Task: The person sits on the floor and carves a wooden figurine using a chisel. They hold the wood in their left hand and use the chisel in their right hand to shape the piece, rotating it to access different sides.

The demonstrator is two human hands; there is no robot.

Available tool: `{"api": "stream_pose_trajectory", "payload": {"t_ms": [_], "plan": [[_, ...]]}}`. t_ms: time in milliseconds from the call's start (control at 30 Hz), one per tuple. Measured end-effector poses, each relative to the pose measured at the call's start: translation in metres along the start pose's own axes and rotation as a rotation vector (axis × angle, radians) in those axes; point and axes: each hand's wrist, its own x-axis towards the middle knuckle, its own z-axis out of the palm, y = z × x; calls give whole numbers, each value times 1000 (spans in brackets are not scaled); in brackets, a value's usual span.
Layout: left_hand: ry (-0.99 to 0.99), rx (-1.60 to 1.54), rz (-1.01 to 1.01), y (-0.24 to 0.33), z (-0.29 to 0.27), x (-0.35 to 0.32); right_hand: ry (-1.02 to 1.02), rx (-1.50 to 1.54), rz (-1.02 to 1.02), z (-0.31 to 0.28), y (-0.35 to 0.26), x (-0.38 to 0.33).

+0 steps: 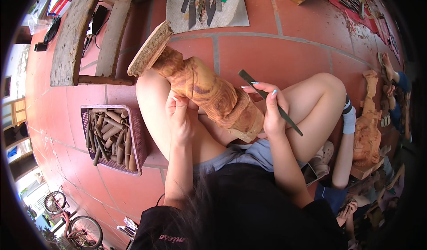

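A carved wooden figure [209, 92] with swirling brown grain lies slanted across my lap. Its broad, rough-edged base [150, 49] points up to the far left, and its narrower end rests near my waist. My left hand [179, 116] is closed at the figure's left side, thumb uppermost; the other fingers are partly hidden. In my right hand [275, 110] is a dark, flat metal file [284, 116], pinched between thumb and fingers. The file slants from its wide far end to a pointed near end, beside the figure's right side and apart from its carved surface.
On the left stands a purple basket [141, 139] of wood-handled tools, below a worn wooden bench [71, 41]. More flat files [192, 11] lie on a white mat [238, 16] ahead. Another large carving [368, 121] and other people are at the right. A bicycle [73, 228] stands lower left.
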Motion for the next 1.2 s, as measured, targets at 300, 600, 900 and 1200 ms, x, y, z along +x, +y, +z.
{"api": "stream_pose_trajectory", "payload": {"t_ms": [300, 600, 900, 1200], "plan": [[-339, 146, 150, 10, 41, -1, -32, 150, 97, 7, -9, -2], [-77, 650, 243, 28, 57, -9, -36, 65, 65, 7, -6, -3], [-65, 383, 132, 30, 67, -2, 17, 159, -11, 10, -11, -6], [-233, 480, 203, 36, 65, 3, -119, 340, -348, 34, -64, 8]]}}
